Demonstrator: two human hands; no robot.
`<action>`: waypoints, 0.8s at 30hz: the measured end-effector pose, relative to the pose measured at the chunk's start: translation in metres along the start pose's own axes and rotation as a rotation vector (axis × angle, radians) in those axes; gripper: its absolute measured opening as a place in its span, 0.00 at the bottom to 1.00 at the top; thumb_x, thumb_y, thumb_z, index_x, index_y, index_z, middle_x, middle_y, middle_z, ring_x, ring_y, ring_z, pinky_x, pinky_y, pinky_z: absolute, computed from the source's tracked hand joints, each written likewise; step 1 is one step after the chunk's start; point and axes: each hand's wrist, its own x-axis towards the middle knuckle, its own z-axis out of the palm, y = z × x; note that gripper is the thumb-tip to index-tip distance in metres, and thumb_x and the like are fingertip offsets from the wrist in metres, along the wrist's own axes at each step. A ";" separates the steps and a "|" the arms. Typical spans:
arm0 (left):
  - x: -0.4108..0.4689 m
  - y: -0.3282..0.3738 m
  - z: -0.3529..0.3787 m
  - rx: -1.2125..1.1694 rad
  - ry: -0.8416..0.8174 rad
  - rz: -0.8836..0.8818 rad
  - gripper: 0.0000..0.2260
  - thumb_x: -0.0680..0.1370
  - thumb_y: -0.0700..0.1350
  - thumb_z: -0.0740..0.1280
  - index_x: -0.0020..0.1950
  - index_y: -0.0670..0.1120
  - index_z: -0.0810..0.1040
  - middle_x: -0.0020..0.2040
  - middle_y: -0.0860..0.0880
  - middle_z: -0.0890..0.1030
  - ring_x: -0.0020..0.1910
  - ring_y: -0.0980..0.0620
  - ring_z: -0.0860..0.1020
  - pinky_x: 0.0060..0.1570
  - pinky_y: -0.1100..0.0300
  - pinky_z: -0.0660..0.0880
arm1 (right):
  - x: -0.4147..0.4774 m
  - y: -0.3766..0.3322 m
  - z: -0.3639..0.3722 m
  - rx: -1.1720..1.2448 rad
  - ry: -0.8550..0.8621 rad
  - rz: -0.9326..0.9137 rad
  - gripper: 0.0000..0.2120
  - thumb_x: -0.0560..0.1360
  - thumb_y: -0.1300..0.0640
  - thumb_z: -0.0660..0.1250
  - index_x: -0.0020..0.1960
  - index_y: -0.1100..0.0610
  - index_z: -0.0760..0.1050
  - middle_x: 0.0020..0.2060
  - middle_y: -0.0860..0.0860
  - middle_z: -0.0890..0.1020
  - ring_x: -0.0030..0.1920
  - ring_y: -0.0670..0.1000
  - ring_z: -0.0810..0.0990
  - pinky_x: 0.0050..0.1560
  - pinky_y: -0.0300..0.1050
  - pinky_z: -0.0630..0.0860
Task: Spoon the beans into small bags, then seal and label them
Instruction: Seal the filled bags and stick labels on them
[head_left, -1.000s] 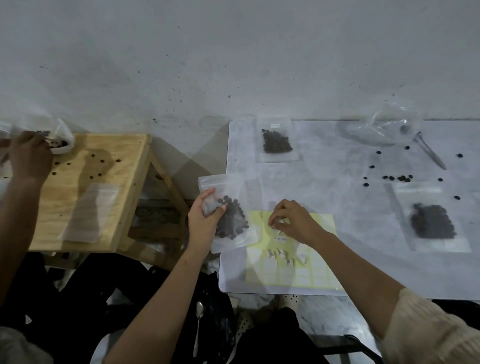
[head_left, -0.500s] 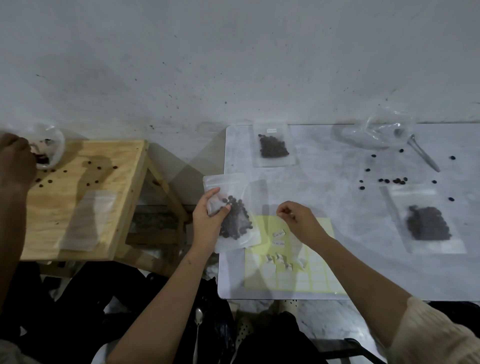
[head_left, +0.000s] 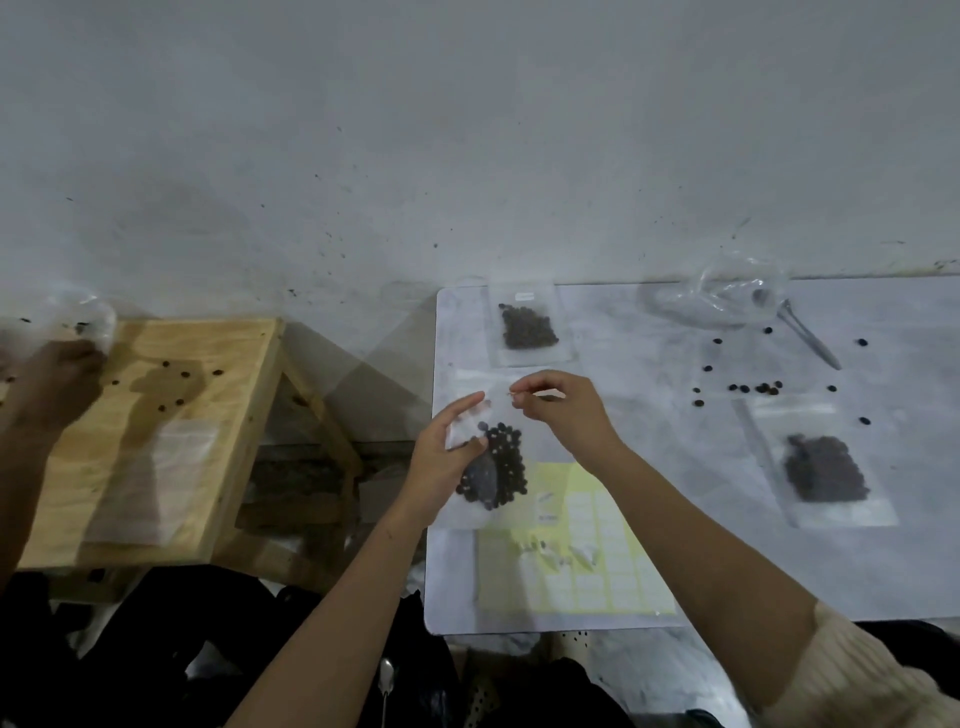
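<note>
The small clear plastic zip bag (head_left: 460, 434) carries a dark cluster of round brown-black beans (head_left: 501, 460) in its middle and lower part, while its top strip is bare and see-through. The left hand (head_left: 441, 462) holds it over the left edge of the white marbled tabletop (head_left: 675, 493), thumb on the front and fingers behind, pinching the bag's upper left side. The right hand (head_left: 569, 413) is just beside the bag's top edge. Its thumb and forefinger are pressed together on a tiny pale sticker (head_left: 513, 396), too small to read, and its other fingers are curled.

The bag's lower corner overlaps a yellow backing sheet of white labels (head_left: 597, 571) lying flat on the near part of the tabletop.

2 more small bags lie flat on the table:
- A labelled clear bag (head_left: 530, 358) at the far edge has a white label near its top and a compact patch of beans.
- A fuller clear bag (head_left: 841, 512) to the right has a larger dark heap.

Beyond the fuller bag is a big crumpled clear plastic sack (head_left: 727, 301). The bowl of a metal spoon (head_left: 810, 340) is at its mouth and the handle lies out on the table. Loose scattered beans (head_left: 756, 388) lie between the sack and the fuller bag.

To the left stands a pale wooden stool (head_left: 249, 395) with 1 empty flat clear bag (head_left: 156, 483) and a few stray beans on it. Another person's hand (head_left: 57, 374) is at its far corner, touching a thin clear bag (head_left: 88, 314) with a few beans in it
</note>
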 end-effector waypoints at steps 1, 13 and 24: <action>0.001 0.003 0.001 0.012 -0.012 0.007 0.20 0.75 0.34 0.67 0.62 0.54 0.74 0.61 0.55 0.78 0.62 0.58 0.73 0.54 0.71 0.72 | 0.001 -0.003 0.002 -0.010 -0.008 0.000 0.07 0.71 0.66 0.70 0.39 0.55 0.80 0.37 0.50 0.82 0.40 0.51 0.81 0.46 0.41 0.79; 0.011 0.010 0.014 -0.005 0.011 0.027 0.22 0.75 0.35 0.68 0.64 0.56 0.72 0.63 0.58 0.75 0.63 0.64 0.71 0.60 0.67 0.70 | 0.008 -0.013 0.010 -0.081 0.182 0.054 0.07 0.67 0.62 0.75 0.43 0.56 0.79 0.37 0.54 0.84 0.39 0.47 0.82 0.42 0.33 0.75; 0.017 0.008 0.015 -0.013 0.053 0.014 0.23 0.75 0.33 0.67 0.63 0.56 0.73 0.62 0.61 0.74 0.62 0.68 0.70 0.66 0.60 0.68 | 0.013 -0.014 0.015 -0.207 0.204 -0.016 0.06 0.67 0.62 0.75 0.41 0.57 0.78 0.33 0.46 0.80 0.35 0.41 0.79 0.38 0.24 0.73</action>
